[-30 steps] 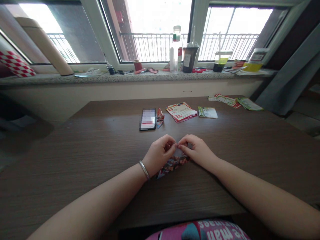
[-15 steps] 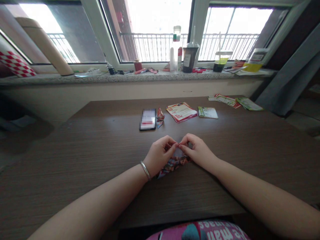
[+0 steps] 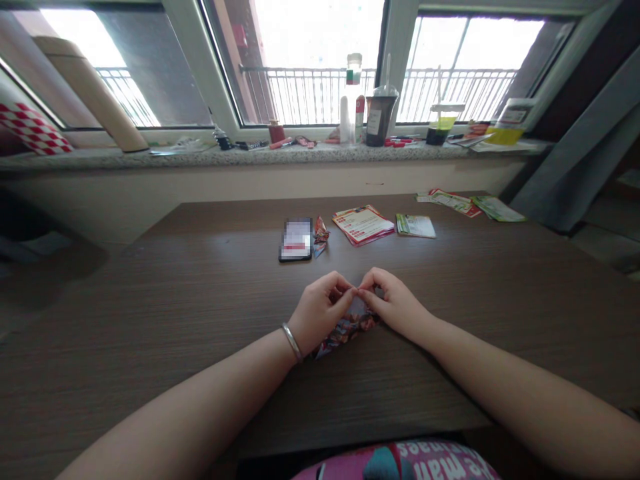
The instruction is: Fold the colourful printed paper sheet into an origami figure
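Note:
My left hand (image 3: 327, 303), with a silver bangle at its wrist, is closed in a pinch. Its fingertips meet those of my right hand (image 3: 393, 293), which is pinched in the same way. Between them they hold the upper edge of a colourful printed sheet (image 3: 345, 331), pale near the top and crumpled lower down. Whether it is paper or a thin packet I cannot tell. Part of it is hidden behind my left hand and wrist. It is low over the table, just in front of my body.
Beyond my hands lie a phone (image 3: 296, 240), a crumpled red wrapper (image 3: 321, 235), a stack of printed cards (image 3: 364, 225) and a smaller green-and-white packet (image 3: 416, 226). More packets (image 3: 499, 208) lie at the table's back right. Cups and bottles line the windowsill (image 3: 310, 155).
Both hands keep the same pinch in nearly the same place. The printed sheet has shifted only very slightly.

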Motion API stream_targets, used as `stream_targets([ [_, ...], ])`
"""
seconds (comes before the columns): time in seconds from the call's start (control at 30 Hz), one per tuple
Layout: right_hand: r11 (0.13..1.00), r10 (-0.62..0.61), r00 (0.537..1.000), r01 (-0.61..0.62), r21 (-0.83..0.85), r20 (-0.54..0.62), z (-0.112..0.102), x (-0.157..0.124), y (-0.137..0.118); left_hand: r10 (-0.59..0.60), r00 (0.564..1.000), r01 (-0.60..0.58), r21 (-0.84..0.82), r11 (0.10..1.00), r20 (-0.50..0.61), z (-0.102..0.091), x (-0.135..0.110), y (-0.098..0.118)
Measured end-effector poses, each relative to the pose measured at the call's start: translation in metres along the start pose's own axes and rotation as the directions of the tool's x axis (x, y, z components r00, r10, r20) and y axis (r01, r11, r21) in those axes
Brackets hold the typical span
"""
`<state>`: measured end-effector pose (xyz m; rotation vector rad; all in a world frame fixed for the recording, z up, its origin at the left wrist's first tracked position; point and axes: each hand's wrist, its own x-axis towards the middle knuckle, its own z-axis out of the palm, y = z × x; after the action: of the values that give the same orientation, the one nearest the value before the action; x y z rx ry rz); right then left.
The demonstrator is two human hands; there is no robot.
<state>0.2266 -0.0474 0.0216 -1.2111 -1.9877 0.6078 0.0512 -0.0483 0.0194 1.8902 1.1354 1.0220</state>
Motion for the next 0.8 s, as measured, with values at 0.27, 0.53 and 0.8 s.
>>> stream_targets([
  [0.27, 0.956, -0.232, 0.968, 0.209, -0.204, -0.094, -0.002, -0.001, 0.003, -0.045, 0.994, 0.046, 0.008, 0.999, -0.103, 0.001, 0.005, -0.005],
  [0.53, 0.859, -0.382, 0.909, 0.415, -0.300, 0.166, 0.003, -0.002, 0.006, -0.087, 0.979, 0.123, 0.191, 0.974, -0.186, -0.004, 0.017, -0.022],
  [0.8, 0.840, -0.379, 0.898, 0.436, -0.323, 0.224, 0.011, -0.001, 0.009, -0.088, 0.986, 0.136, 0.369, 0.919, -0.145, -0.010, 0.022, -0.034],
])
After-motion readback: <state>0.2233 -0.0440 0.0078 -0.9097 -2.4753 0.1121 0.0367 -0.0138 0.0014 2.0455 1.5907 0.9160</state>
